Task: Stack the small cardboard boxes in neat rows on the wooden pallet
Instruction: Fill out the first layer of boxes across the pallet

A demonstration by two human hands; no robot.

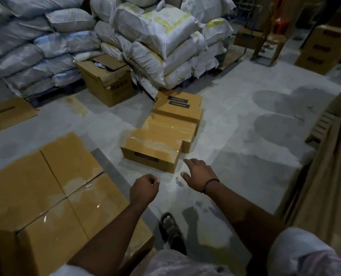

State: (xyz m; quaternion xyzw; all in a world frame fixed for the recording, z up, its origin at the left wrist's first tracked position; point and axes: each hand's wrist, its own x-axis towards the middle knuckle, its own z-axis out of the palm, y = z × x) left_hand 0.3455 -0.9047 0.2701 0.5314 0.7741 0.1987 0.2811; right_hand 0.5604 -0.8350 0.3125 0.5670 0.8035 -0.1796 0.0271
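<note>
Stands with a sandalled foot (170,228) forward on the concrete floor (245,156), with open floor ahead and to the right. Holds the left hand (144,187) out, fingers curled in, gripping nothing. Holds the right hand (198,175) out beyond it, fingers straight and empty, just short of the nearest of the small boxes (151,150). Has big taped cartons (46,196) close on the left, leaving a narrow lane. Treads grey floor with dark damp patches. Faces the small boxes in a row on the floor: brown, tape-sealed, glossy on top, with dark labels on the farthest. Looks on to white sacks (155,36) piled behind, an open carton (106,80) beside them and a slatted wooden frame (321,126) at the far right.
</note>
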